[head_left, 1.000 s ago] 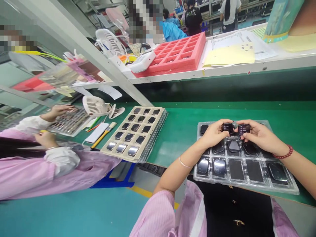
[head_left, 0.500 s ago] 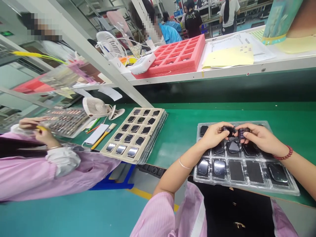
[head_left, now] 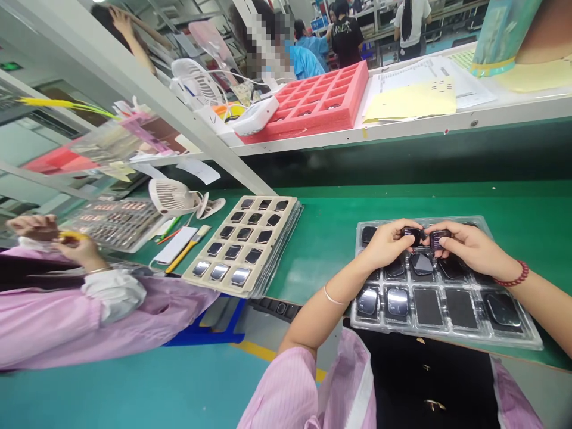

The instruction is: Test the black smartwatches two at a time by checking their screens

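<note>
Pinching dark displays — one in the left hand, one in the right hand — over a clear blister tray.

**Q:** What do the hands hold?
**A:** The left hand pinches one small dark device between its fingers; the right hand pinches another, just beside it.

**Q:** What lies beneath the hands?
**A:** A clear blister tray of dark units, on a green bench mat.
</note>
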A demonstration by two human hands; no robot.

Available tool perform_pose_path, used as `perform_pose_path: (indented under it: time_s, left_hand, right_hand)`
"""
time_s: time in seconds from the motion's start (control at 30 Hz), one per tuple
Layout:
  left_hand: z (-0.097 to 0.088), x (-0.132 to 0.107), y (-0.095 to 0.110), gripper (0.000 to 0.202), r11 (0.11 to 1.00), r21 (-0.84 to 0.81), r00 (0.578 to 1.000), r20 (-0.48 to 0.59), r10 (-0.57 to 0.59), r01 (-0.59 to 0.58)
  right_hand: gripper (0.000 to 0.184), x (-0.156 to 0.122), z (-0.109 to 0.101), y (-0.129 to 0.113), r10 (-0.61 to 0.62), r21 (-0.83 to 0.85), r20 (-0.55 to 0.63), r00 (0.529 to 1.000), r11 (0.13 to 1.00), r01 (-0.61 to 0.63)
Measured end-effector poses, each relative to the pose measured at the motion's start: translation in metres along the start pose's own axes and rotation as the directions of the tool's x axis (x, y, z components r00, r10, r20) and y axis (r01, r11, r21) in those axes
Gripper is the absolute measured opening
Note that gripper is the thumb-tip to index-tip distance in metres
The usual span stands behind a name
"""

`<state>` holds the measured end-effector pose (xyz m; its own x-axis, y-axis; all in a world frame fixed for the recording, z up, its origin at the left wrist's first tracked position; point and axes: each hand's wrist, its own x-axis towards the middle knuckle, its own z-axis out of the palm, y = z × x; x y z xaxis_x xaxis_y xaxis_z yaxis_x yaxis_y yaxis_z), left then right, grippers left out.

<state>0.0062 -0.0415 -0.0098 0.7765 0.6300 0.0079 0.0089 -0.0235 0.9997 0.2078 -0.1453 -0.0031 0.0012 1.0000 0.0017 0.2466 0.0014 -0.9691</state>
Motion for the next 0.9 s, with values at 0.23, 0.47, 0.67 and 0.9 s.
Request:
perform_pose_path:
  time_s: [0.23, 0.47, 0.67, 0.9]
  left_hand:
    - [-0.0002, 0.0003, 0.001, 0.03, 1.0, 0.007, 1.0, -0.008, -0.011, 0.011]
    - [0.0004, 0.0005, 0.0003, 0.031, 1.0, 0.004, 1.0, -0.011, 0.007, -0.007]
    - [0.0, 0.001, 0.0034, 0.03, 1.0, 0.01, 0.996, -0.087, 0.005, -0.004]
    - [-0.001, 0.0022, 0.0011, 0.032, 1.0, 0.009, 0.996, -0.091, 0.014, -0.013]
  right_hand:
    - [0.036, -0.0001, -0.0008, 0.0029, 0.003, 0.002, 0.009, 1.0, 1.0, -0.003]
    - [0.038, 0.0007, 0.0007, -0.0023, -0.002, 0.008, -0.008, 1.0, 1.0, 0.002]
    - [0.04, 0.0005, 0.0012, -0.0013, -0.013, 0.039, -0.044, 0.999, 0.999, 0.015]
    - [0.036, -0.0018, 0.0029, 0.0008, -0.021, 0.02, -0.007, 1.0, 1.0, 0.021]
